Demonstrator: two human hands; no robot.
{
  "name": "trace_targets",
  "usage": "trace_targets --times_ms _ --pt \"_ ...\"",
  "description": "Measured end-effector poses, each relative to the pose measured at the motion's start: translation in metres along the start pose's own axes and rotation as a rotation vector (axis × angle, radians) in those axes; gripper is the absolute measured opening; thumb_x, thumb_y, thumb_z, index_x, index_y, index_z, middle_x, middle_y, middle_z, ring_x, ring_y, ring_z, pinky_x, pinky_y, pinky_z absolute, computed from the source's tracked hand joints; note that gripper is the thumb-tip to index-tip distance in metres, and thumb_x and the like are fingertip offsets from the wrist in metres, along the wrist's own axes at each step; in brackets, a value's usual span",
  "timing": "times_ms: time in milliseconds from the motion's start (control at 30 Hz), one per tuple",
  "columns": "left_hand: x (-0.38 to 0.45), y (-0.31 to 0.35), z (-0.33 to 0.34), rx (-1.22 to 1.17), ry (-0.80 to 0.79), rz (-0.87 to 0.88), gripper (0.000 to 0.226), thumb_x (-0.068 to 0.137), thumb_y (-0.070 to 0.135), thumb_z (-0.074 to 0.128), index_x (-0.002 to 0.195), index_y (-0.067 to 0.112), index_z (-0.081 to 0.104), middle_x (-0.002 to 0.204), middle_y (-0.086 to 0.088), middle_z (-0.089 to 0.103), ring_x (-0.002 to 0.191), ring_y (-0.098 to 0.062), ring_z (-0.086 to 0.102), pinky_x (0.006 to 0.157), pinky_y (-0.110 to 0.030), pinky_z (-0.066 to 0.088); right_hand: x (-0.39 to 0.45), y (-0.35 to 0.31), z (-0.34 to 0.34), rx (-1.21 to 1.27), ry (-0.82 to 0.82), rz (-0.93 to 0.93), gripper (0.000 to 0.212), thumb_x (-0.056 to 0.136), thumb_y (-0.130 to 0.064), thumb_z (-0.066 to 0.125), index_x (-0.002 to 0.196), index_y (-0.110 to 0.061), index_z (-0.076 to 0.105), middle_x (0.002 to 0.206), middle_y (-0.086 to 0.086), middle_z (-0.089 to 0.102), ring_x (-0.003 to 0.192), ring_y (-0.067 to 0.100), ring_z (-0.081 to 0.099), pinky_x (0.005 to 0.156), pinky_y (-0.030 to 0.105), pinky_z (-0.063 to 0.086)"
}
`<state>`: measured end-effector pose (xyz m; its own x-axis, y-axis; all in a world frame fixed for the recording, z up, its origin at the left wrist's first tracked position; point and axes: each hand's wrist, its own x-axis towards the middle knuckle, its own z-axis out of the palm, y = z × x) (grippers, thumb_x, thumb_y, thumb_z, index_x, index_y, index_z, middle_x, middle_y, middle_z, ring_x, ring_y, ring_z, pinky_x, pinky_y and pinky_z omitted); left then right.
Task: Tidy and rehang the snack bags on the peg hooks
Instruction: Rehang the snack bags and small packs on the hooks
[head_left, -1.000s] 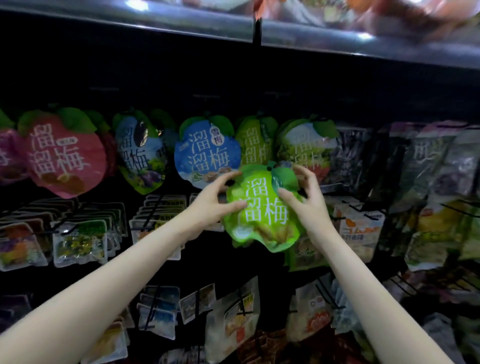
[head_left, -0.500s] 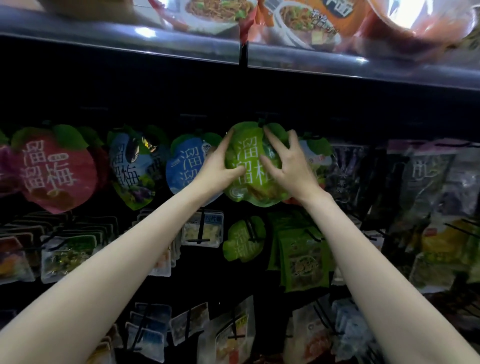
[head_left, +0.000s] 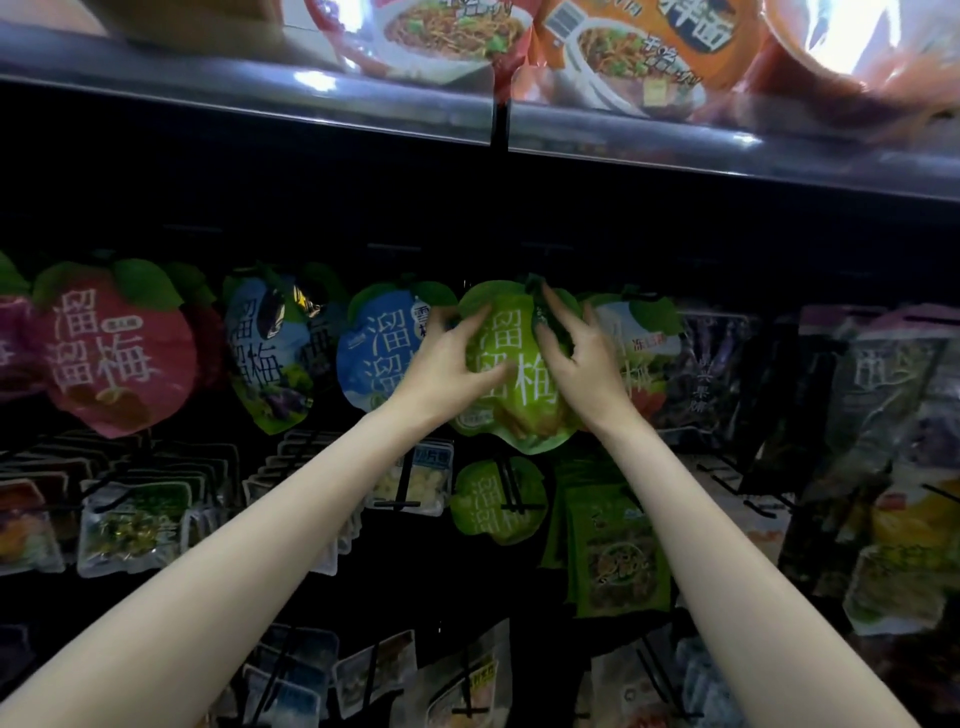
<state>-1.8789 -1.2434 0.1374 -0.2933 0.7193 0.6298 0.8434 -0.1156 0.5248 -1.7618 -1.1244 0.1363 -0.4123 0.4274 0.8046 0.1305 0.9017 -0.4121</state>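
Note:
A green plum-shaped snack bag with white characters is held up in the top row of hanging bags. My left hand grips its left side, thumb across the front. My right hand pinches its leaf-shaped top right corner with curled fingers. The peg hook behind it is hidden by the bag and my hands. A blue bag hangs just left of it, and a pale green-and-white bag hangs just right.
A red bag and another blue bag hang further left. A smaller green bag hangs below on a black peg, with flat packets on pegs at the lower left. Dark bags hang right. Noodle bowls sit on the shelf above.
Both hands carried the green bag from the lower row up into the top row. My right hand has shifted to the bag's top corner.

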Motion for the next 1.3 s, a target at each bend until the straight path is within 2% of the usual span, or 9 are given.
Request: trace_targets --times_ms 267,367,500,633,767,900,1000,1100,1300 --pt "-0.023 -0.022 0.006 0.244 -0.071 0.089 0.045 0.090 0.015 0.055 0.134 0.012 0.048 0.144 -0.011 0.030 0.124 -0.029 0.043 0.101 -0.034 0.038 0.010 0.008 0.015 -0.534 -0.167 0.132 0.065 0.095 -0.010 0.046 0.149 -0.027 0.013 0.152 0.020 0.007 0.138 0.039 0.011 0.108 0.050 0.029" --pt "-0.059 -0.050 0.020 0.251 -0.169 0.125 0.040 0.089 0.011 0.054 0.128 0.016 0.054 0.136 -0.006 0.041 0.120 -0.020 0.047 0.094 -0.024 0.037 -0.033 0.008 0.021 -0.345 0.027 0.154 0.055 0.090 -0.002 0.051 0.140 -0.017 0.037 0.148 0.015 0.017 0.139 0.031 0.014 0.115 0.034 0.016" --pt "-0.081 -0.085 0.045 0.383 -0.209 0.075 0.040 0.086 0.014 0.059 0.126 0.014 0.056 0.131 -0.009 0.047 0.116 -0.030 0.051 0.091 -0.035 0.041 -0.127 0.025 0.037 0.061 -0.067 0.305 0.035 0.096 -0.004 0.043 0.130 -0.010 0.046 0.133 0.008 0.035 0.123 0.017 0.040 0.089 0.004 0.024" --pt "-0.079 -0.088 0.056 0.520 -0.188 0.059 0.042 0.089 0.028 0.052 0.130 0.020 0.052 0.133 -0.005 0.048 0.117 -0.030 0.048 0.086 -0.040 0.041 -0.166 0.070 0.058 0.231 -0.225 0.632 0.042 0.098 -0.022 0.045 0.139 -0.019 0.035 0.143 -0.002 0.035 0.124 0.011 0.044 0.090 0.017 0.039" --pt "-0.083 -0.094 0.060 0.635 -0.174 0.080 0.044 0.087 0.032 0.056 0.129 0.020 0.054 0.128 -0.006 0.053 0.114 -0.030 0.051 0.086 -0.038 0.041 -0.153 0.102 0.080 0.165 -0.279 0.686 0.063 0.093 -0.028 0.055 0.146 -0.017 0.023 0.149 0.003 0.028 0.138 0.021 0.027 0.109 0.035 0.030" --pt "-0.083 -0.096 0.060 0.649 -0.188 0.071 0.043 0.090 0.034 0.051 0.131 0.020 0.051 0.130 -0.005 0.050 0.118 -0.028 0.046 0.090 -0.037 0.037 -0.124 0.124 0.104 0.244 -0.205 0.767 0.083 0.083 -0.026 0.069 0.148 -0.018 0.019 0.149 0.006 0.030 0.137 0.025 0.031 0.109 0.050 0.033" --pt "-0.084 -0.094 0.060 0.665 -0.186 0.082 0.042 0.088 0.032 0.053 0.127 0.017 0.055 0.126 -0.007 0.053 0.114 -0.029 0.049 0.087 -0.037 0.038 -0.113 0.125 0.108 0.299 -0.200 0.892 0.064 0.092 -0.022 0.056 0.146 -0.013 0.023 0.145 0.012 0.036 0.133 0.029 0.036 0.107 0.043 0.035" --pt "-0.084 -0.094 0.062 0.648 -0.149 0.109 0.038 0.085 0.029 0.058 0.120 0.014 0.060 0.119 -0.008 0.057 0.107 -0.030 0.054 0.082 -0.037 0.042 -0.118 0.121 0.104 0.166 -0.217 0.870 0.031 0.095 -0.002 0.044 0.124 0.000 0.054 0.122 0.020 0.057 0.116 0.033 0.051 0.083 0.026 0.037" --pt "-0.084 -0.095 0.065 0.691 -0.161 0.110 0.039 0.081 0.033 0.055 0.114 0.015 0.062 0.113 -0.009 0.060 0.101 -0.032 0.057 0.078 -0.037 0.044 -0.157 0.086 0.081 0.065 -0.210 0.777 0.029 0.094 -0.007 0.050 0.122 0.000 0.055 0.118 0.016 0.059 0.113 0.030 0.053 0.079 0.023 0.037"
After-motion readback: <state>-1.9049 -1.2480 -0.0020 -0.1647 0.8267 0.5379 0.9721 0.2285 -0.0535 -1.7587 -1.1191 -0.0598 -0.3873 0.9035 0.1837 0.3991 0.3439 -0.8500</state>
